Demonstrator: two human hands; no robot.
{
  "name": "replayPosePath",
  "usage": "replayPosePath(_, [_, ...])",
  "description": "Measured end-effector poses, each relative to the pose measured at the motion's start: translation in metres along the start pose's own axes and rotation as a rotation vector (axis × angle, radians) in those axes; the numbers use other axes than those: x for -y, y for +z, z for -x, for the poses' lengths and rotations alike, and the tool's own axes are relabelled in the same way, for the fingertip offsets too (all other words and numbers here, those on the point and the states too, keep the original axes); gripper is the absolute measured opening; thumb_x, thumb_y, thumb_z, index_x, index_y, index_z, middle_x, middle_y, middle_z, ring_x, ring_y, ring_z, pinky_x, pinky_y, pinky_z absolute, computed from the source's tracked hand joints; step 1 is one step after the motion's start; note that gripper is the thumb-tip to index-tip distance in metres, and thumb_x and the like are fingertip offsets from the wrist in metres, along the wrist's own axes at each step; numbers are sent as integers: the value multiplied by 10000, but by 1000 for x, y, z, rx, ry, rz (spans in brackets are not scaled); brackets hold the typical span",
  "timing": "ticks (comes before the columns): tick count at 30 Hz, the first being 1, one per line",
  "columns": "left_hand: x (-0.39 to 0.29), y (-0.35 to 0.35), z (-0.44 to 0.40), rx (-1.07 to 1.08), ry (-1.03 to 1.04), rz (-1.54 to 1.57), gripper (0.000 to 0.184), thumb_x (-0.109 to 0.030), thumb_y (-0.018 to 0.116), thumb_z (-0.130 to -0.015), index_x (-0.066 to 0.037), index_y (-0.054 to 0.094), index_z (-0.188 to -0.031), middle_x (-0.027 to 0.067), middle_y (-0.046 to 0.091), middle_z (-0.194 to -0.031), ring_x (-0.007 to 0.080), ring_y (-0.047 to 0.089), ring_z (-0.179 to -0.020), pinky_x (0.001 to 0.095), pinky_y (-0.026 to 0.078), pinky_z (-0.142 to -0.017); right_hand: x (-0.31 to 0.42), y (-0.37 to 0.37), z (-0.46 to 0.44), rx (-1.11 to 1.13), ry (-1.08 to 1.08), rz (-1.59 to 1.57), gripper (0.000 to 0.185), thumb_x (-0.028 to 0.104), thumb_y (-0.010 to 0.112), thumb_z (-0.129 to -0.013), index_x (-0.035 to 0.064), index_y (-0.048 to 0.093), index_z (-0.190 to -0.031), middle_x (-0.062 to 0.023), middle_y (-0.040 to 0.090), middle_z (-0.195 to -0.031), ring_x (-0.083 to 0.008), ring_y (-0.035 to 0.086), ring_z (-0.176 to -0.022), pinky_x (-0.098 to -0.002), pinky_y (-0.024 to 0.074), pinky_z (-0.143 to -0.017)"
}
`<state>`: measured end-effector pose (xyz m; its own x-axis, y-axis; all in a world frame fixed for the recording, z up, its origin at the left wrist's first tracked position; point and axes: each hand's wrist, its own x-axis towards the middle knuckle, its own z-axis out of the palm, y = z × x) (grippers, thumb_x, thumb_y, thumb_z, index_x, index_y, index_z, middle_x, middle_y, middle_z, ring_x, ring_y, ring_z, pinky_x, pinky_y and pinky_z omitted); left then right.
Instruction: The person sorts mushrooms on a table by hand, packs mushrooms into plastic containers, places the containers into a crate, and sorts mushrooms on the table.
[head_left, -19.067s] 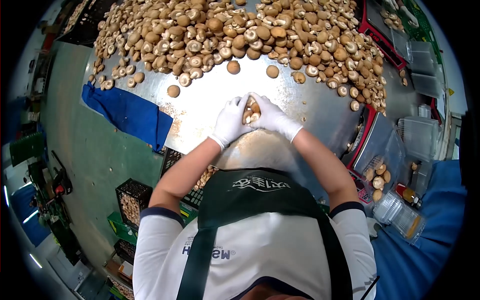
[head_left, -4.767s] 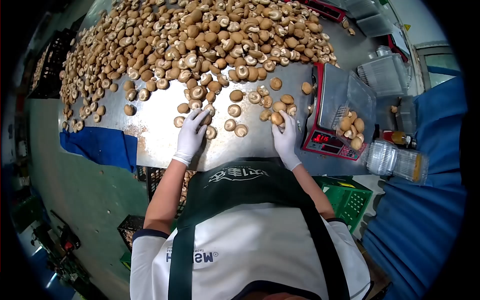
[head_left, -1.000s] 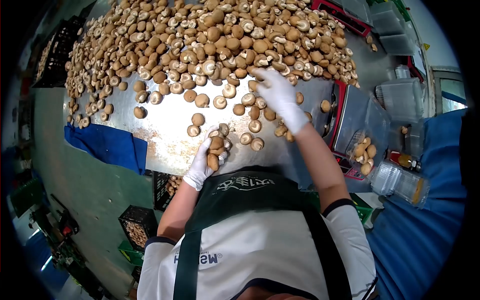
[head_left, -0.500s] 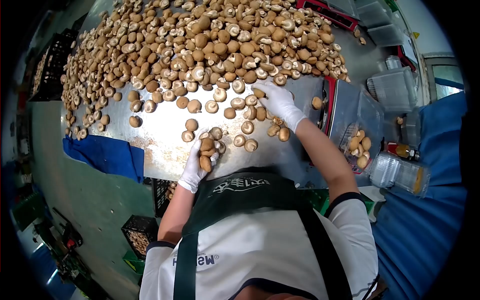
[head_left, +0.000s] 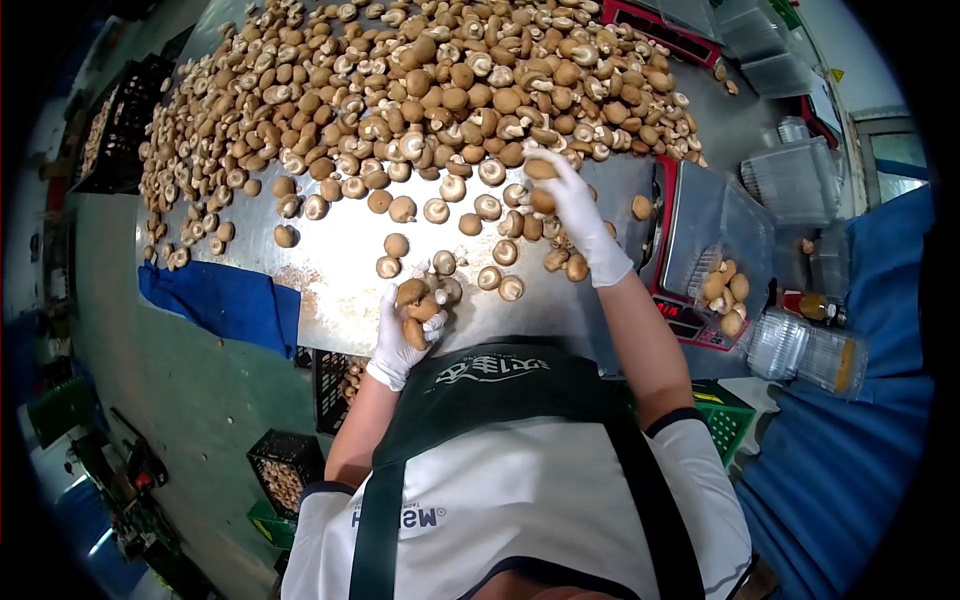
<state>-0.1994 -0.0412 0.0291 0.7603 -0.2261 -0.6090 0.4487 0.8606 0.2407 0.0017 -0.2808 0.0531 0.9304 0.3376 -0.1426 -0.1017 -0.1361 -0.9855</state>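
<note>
White gloves cover both hands. My left hand (head_left: 397, 335) is closed round several brown mushrooms (head_left: 414, 308) near the table's front edge, palm up. Farther out and to the right, my right hand (head_left: 563, 190) grips a mushroom (head_left: 540, 169) between thumb and fingers, with another brown cap just below it. Loose mushrooms (head_left: 487, 207) lie scattered on the metal table (head_left: 340, 255) between the hands. Beyond them a large heap of mushrooms (head_left: 420, 85) spreads across the back.
A red scale (head_left: 690, 325) on the right bears a clear box with several mushrooms (head_left: 733, 290). Clear plastic boxes (head_left: 785, 185) stand farther right. A blue cloth (head_left: 225, 305) hangs over the left front edge. Black crates (head_left: 285, 470) with mushrooms stand below left.
Over the last second my right hand has drawn back slightly from the heap, now with a mushroom visible in its fingers. My left hand still holds its mushrooms, slightly lower. The camera view has shifted a little.
</note>
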Motion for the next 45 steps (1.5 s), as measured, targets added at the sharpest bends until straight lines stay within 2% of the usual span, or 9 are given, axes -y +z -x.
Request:
replayPosePath(4, [2,-22,6,-34,21,-17,599,-629,413,-961,-128,477,-1285,93,551,-1028,141,454,-589,234,363,-466,-5,37,-2,226,-34,1093,365,228,709,-821,202,654,-1181,-81,516,-1276,-287,618,-1100,-413,509,-930])
replayPosePath(9, [-1,-38,5,-54,49,3,585,-615,408,-968,-103,488,-1240,93,556,-1043,153,464,-607,251,378,-483,-7,51,-32,411,91,1249,336,263,719,-808,207,682,-1137,-99,558,-1234,-311,617,-1090,-435,506,-917])
replayPosePath(16, [-9,-2,-7,135,49,18,630,-620,433,-961,-165,437,-1396,125,546,-1066,174,471,-619,260,382,-482,-11,7,2,397,204,-254,517,305,628,-940,-29,562,-1330,-118,643,-1228,-189,605,-1114,-320,478,-967])
replayPosePath(22, [2,46,-29,473,33,-237,721,-651,480,-942,-164,399,-1468,145,567,-1183,183,545,-677,260,442,-512,-4,-14,68,543,213,-652,503,245,553,-997,-53,466,-1393,-116,664,-1160,-164,663,-1001,-269,547,-835])
replayPosePath(24, [22,76,-22,162,134,-460,716,-621,527,-937,-80,458,-1401,86,594,-1201,175,616,-908,252,528,-696,2,-20,91,406,189,-405,565,208,538,-986,-23,376,-1475,-150,642,-1207,-166,678,-808,-269,554,-702])
replayPosePath(26, [38,97,-35,372,105,-584,704,-499,576,-935,-154,337,-1500,87,602,-1111,111,572,-726,215,476,-578,-3,-30,114,220,-67,-100,486,147,524,-1003,0,439,-1458,-111,593,-1344,-175,566,-1187,-292,438,-1022])
replayPosePath(32, [109,213,-52,565,142,-946,666,-190,675,-910,-122,338,-1481,92,510,-1334,162,564,-1108,254,501,-859,32,-113,192,-152,-84,-64,475,185,618,-967,37,517,-1407,-97,586,-1335,-174,574,-1124,-317,437,-1010])
replayPosePath(34, [140,257,-56,672,170,-1061,721,-147,740,-860,-116,360,-1472,95,501,-1357,198,541,-1193,298,467,-984,36,-150,212,-351,-307,10,432,136,617,-942,27,559,-1356,-113,593,-1316,-197,579,-1154,-331,434,-1026])
replayPosePath(45, [259,301,-129,906,1082,-1946,742,-353,802,-747,-125,521,-1394,209,515,-1354,381,447,-1317,496,325,-1116,-9,-238,265,-923,-260,345,504,-108,480,-813,-2,572,-1297,-173,558,-1297,-309,545,-1228,-374,409,-1082])
